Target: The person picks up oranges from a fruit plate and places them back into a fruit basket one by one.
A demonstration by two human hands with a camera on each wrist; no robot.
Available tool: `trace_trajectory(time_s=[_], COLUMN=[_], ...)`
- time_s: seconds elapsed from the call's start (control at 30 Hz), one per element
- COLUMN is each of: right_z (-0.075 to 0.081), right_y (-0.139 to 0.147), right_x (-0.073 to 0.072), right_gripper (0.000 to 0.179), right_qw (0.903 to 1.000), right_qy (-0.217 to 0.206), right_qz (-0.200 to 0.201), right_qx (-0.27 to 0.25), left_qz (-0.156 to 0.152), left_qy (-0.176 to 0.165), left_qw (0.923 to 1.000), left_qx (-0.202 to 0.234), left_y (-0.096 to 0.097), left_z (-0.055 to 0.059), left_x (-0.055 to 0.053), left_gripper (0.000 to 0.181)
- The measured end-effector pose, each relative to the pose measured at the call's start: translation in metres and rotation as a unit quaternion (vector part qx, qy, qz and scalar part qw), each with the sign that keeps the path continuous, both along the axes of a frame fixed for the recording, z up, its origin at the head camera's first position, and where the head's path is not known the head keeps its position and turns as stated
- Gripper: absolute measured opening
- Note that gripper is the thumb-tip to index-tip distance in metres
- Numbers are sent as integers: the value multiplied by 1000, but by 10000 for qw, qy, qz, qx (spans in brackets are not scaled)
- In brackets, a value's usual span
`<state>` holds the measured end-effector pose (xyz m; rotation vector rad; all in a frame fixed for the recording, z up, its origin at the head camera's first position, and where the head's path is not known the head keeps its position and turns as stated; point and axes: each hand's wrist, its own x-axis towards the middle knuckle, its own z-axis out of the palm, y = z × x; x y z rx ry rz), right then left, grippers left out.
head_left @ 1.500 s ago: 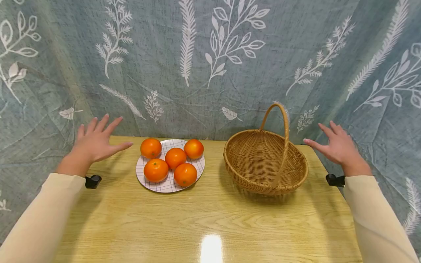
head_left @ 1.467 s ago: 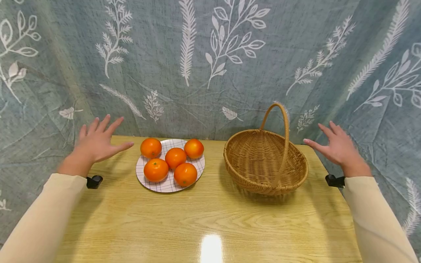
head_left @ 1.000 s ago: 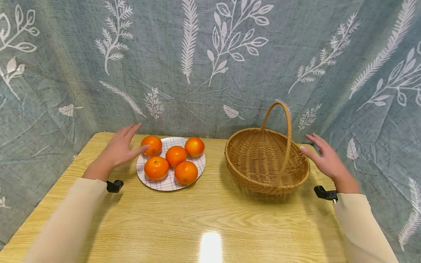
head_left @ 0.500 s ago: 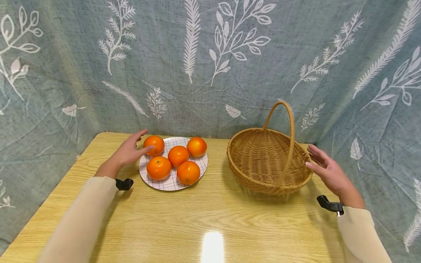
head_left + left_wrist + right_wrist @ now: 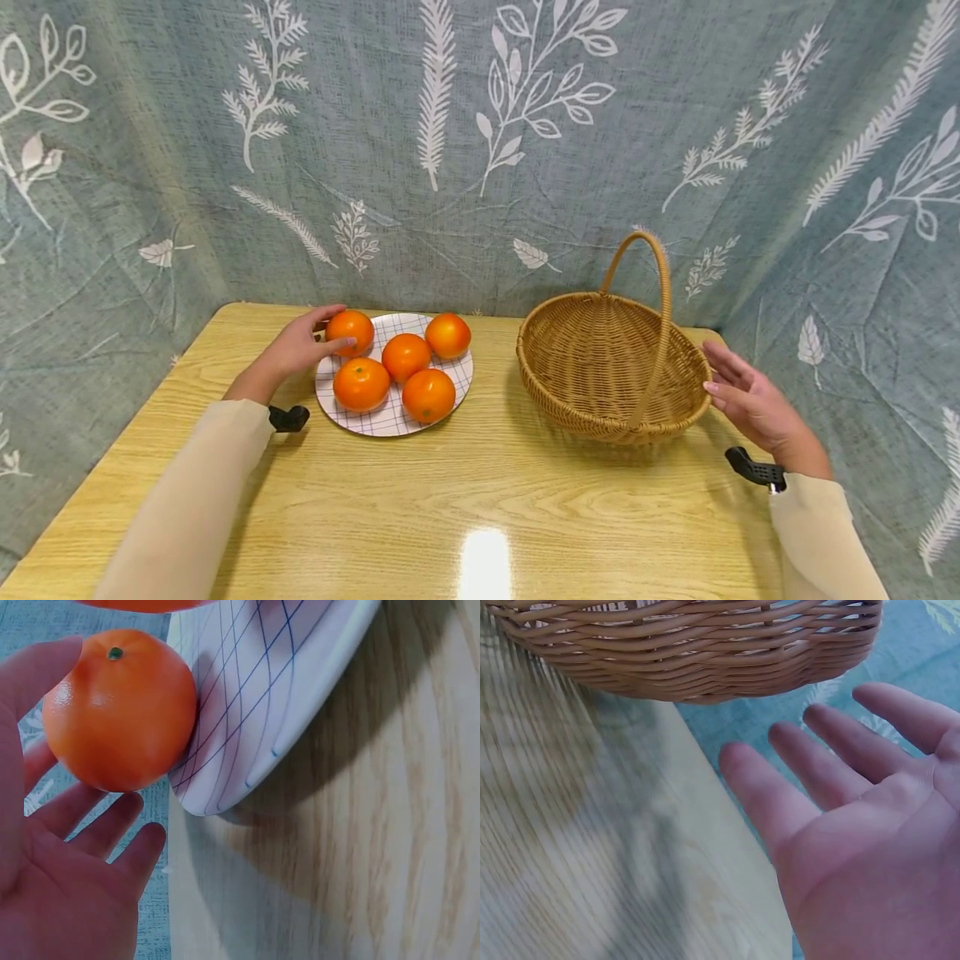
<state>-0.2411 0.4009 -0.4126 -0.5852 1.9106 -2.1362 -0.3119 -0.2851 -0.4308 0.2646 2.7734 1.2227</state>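
Note:
Several oranges rest on a round white checked plate [image 5: 375,422] in the head view. My left hand [image 5: 297,343] is round the back-left orange [image 5: 351,332], thumb across its front and fingers behind it. In the left wrist view the thumb overlaps this orange [image 5: 124,712], and fingertips lie along its lower side; it sits at the plate's rim [image 5: 322,705]. A wicker basket [image 5: 607,358] with a tall arched handle stands at the right. My right hand [image 5: 761,408] is beside its right rim, fingers relaxed and holding nothing. The right wrist view shows its fingers apart below the basket wall [image 5: 705,664].
Both stand on a light wooden table [image 5: 420,500], the plate left of the basket. A blue-grey curtain [image 5: 390,150] with white leaf prints hangs behind and at the sides. A black wrist camera [image 5: 288,418] sits on the left wrist, another [image 5: 753,468] on the right.
My left hand has moved right and down, from left of the plate to round the back-left orange. My right hand has come down and in towards the basket's right rim.

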Motion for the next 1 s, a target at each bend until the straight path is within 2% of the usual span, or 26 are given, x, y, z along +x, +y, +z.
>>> trace_trajectory(time_s=[0.23,0.67,1.0], right_z=[-5,-5,-2], right_y=[2,0,0], right_x=[-7,-12,-11], right_gripper=[63,64,66], right_qw=[9990,9983,9975], right_qy=[-106,-365,-498], right_qz=[371,376,408], right_qx=[-223,-240,-299], left_qz=[34,169,264], left_qy=[55,201,194], left_qw=[9999,9996,9993], left_qx=[132,-123,191], left_y=[0,0,-3], left_z=[-2,-1,5], left_x=[-2,1,6], left_gripper=[79,76,81])
